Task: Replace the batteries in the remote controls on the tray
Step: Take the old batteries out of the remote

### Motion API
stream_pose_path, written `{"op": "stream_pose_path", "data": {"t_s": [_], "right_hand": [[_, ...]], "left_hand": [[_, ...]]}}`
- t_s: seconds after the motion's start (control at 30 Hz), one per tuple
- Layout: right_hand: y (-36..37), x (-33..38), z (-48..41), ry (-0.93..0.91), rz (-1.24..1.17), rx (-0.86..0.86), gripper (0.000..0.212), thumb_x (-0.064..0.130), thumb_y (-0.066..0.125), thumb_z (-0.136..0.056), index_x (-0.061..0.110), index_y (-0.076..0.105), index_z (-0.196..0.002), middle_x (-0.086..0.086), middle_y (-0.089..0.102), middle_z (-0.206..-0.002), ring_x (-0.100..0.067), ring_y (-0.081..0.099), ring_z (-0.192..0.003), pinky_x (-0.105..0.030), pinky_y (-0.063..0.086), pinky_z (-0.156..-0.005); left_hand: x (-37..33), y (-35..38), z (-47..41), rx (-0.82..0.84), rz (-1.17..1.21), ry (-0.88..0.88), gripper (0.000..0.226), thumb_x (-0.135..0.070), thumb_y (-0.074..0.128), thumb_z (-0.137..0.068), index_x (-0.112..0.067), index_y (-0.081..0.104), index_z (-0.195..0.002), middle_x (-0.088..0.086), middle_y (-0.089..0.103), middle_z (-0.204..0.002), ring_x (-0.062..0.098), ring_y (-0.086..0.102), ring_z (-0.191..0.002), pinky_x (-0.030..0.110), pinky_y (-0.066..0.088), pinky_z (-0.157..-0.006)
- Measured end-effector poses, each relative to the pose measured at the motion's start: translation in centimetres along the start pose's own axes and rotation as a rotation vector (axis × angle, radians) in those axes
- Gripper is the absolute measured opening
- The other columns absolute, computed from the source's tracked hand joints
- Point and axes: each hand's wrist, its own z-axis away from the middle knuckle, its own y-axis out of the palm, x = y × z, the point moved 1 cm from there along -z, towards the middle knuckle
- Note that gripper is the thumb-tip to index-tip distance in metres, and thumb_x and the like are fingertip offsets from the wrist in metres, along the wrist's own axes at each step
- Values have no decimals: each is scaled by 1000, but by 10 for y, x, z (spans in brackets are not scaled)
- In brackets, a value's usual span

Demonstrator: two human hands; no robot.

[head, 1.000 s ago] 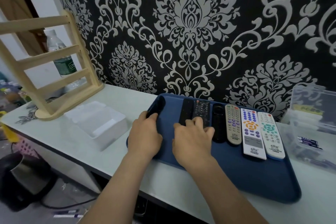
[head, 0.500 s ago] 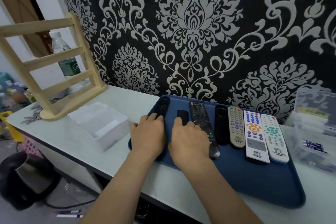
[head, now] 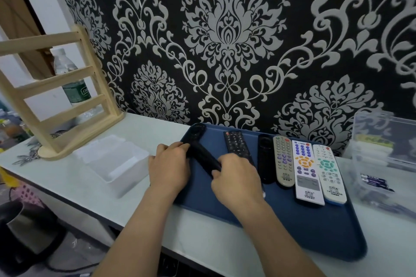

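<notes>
1. A blue tray (head: 315, 231) lay on the white surface (head: 67, 180), its far edge against the patterned wall.
2. Both hands were over the tray's 9 o'clock side. The left hand (head: 171, 168) and the right hand (head: 236, 180) sat close together, each with fingers curled onto the same slim black remote (head: 203, 157).
3. That remote lay slantwise. Its far end pointed toward 11 o'clock at the left hand's fingertips, and its near end pointed toward 5 o'clock under the right hand's fingers. Whether it was lifted off the tray could not be told.
4. A round-ended black piece (head: 197, 131) sat in the tray's 11 o'clock corner. Whether it was part of the held remote could not be told.
5. At 3 o'clock from the hands, five more remotes lay side by side on the tray, their long axes running 12 to 6. In order they were a buttoned black remote (head: 237, 146), a plain black remote (head: 265, 159), a grey remote (head: 283, 162), an orange-keyed white remote (head: 306, 173) and a teal-keyed white remote (head: 329, 175).
6. Off the tray at 3 o'clock stood a clear container (head: 387, 141), with dark batteries (head: 374, 181) lying in clear plastic in front of it.
7. At the tray's 9 o'clock sat a white plastic box (head: 117, 164).
8. Further out toward 10 o'clock stood a wooden rack (head: 56, 101), with a water bottle (head: 74, 87) behind it.
</notes>
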Motion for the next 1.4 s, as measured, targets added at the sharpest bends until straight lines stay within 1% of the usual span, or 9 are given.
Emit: {"op": "stream_pose_path", "data": {"t_s": [0.13, 0.23, 0.3, 0.4, 0.5, 0.73, 0.97, 1.23, 1.4], "right_hand": [[-18, -29, -9, 150, -759, 91, 18, 11, 56, -96, 11, 71, -105, -6, 76, -89, -15, 69, -79, -29, 54, -75], [-37, -40, -6, 188, -1205, 164, 19, 4, 54, -97, 5, 66, -111, -10, 75, -89, -17, 72, -74, -33, 55, -78], [-44, -42, -2, 200, -1318, 188, 20, 1, 54, -95, 1, 62, -113, -14, 73, -88, -21, 71, -71, -35, 55, -77], [-49, -38, 8, 179, -1312, 227, 20, 0, 51, -95, 1, 61, -112, -18, 73, -88, -25, 69, -69, -31, 57, -65], [-55, -36, 17, 136, -1307, 218, 19, 13, 47, -101, 4, 60, -112, -18, 72, -83, -23, 63, -63, -30, 50, -60], [-62, -50, 33, 47, -1146, -44, 26, 22, 41, -105, 4, 58, -98, -6, 63, -62, -14, 55, -48, -27, 45, -50], [-62, -67, 28, 32, -1191, -160, 18, 12, 45, -103, 11, 62, -108, -18, 72, -93, -22, 67, -75, -30, 56, -61], [-60, -77, 13, 58, -1171, 15, 24, 9, 45, -102, 20, 56, -120, -17, 72, -106, -33, 69, -103, -55, 53, -94], [-66, -80, 11, 146, -1435, 39, 26, 6, 41, -102, 13, 59, -120, -11, 75, -89, -20, 73, -80, -36, 59, -71]], "left_hand": [[-2, -5, 3, 45, 0, -35, 43, -24, 40, -96, -20, 35, -139, 1, 28, -152, 30, 25, -136, 49, 32, -102], [-21, -30, 8, -76, 661, -81, 32, -31, 43, -100, -17, 58, -124, 1, 59, -131, 25, 52, -121, 38, 39, -102], [-46, -45, 19, 80, 1248, -174, 33, -42, 45, -98, -19, 69, -103, 1, 74, -97, 19, 67, -94, 38, 52, -88], [-75, -47, 35, 218, 1407, -114, 45, -44, 50, -96, -8, 70, -76, 8, 61, -61, 21, 56, -56, 36, 49, -64], [-91, -49, 40, 193, 1512, -113, 48, -38, 54, -96, 7, 66, -82, 7, 46, -49, 20, 43, -44, 32, 41, -51], [-126, -55, 63, 224, 1521, -57, 39, -30, 51, -99, 3, 59, -80, 12, 43, -48, 20, 40, -38, 25, 35, -40], [-149, -44, 73, 213, 1490, -44, 21, -14, 54, -97, -18, 73, -103, 1, 75, -81, 3, 65, -63, 15, 47, -51], [-143, -36, 61, 209, 1401, -92, 30, -11, 48, -100, -28, 72, -106, 6, 75, -91, 31, 70, -91, 60, 50, -82], [-147, -27, 59, 64, 1157, 148, 57, -6, 60, -91, -35, 47, -138, -9, 59, -122, 7, 60, -103, 26, 53, -90]]}}
